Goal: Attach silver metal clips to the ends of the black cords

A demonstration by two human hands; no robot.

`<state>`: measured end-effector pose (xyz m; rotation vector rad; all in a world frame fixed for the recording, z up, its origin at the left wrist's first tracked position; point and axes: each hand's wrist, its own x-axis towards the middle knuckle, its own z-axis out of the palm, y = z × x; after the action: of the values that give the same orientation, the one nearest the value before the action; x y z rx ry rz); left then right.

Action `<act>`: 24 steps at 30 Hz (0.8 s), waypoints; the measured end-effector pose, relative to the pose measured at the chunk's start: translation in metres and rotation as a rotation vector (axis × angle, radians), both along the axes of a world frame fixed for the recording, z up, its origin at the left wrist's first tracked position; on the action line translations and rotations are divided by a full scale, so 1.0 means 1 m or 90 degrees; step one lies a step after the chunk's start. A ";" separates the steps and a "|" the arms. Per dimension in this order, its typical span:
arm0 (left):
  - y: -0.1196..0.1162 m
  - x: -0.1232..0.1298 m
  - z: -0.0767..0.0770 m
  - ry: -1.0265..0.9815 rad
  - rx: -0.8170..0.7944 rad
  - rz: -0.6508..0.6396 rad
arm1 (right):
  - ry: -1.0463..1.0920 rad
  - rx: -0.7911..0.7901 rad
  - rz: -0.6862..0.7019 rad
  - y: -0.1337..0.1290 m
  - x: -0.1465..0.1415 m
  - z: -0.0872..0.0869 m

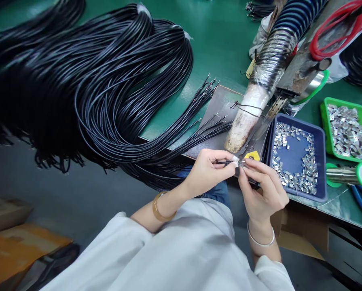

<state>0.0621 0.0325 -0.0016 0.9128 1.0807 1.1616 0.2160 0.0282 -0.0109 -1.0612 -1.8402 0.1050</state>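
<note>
My left hand [209,167] pinches a thin black cable [224,162] close to its end, between thumb and forefinger. My right hand [264,184] meets it fingertip to fingertip, closed on a tiny silvery metal piece [242,163] at the cable's tip. That piece looks like a small connector, though the fingers partly cover it. Just beyond the hands hangs the whitish, stained mouth of an extraction hose [237,135]. A yellow tag [252,156] lies right behind the fingertips. Several black cables with stripped ends [209,87] rest on a grey board [221,103] to the left.
Thick bundles of black cable [114,81] cover the green table's left side. On the right are a blue tray [322,161] and a green tray [324,117] of small metal parts, plus a solder spool [340,176]. A metal arm [302,76] slants overhead.
</note>
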 end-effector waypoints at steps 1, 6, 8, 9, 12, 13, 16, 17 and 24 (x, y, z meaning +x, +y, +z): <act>0.000 0.000 -0.001 -0.003 -0.007 -0.005 | 0.005 -0.003 0.003 -0.001 0.001 -0.001; 0.001 0.000 -0.005 -0.029 -0.021 -0.029 | -0.013 0.025 0.031 -0.002 0.006 -0.007; 0.000 0.000 -0.006 -0.035 -0.009 -0.044 | -0.045 0.064 0.037 -0.002 0.008 -0.007; -0.001 0.000 -0.005 -0.031 -0.004 -0.049 | -0.054 0.078 0.035 -0.001 0.008 -0.007; -0.006 -0.002 -0.004 0.003 0.014 -0.047 | -0.018 0.051 0.015 -0.001 0.006 -0.004; -0.008 -0.003 -0.004 0.008 0.017 -0.057 | 0.015 0.017 0.013 -0.001 0.005 -0.003; -0.011 -0.007 -0.005 -0.024 0.014 -0.112 | 0.093 -0.077 0.024 -0.001 0.003 -0.001; -0.012 -0.008 -0.006 -0.038 0.013 -0.121 | 0.091 -0.077 0.025 -0.002 0.003 0.000; -0.010 -0.006 -0.010 0.024 0.072 -0.057 | 0.003 -0.009 0.015 -0.001 0.003 0.000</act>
<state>0.0565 0.0224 -0.0116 1.0647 1.0013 1.1436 0.2189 0.0268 -0.0107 -1.0480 -1.8505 0.1337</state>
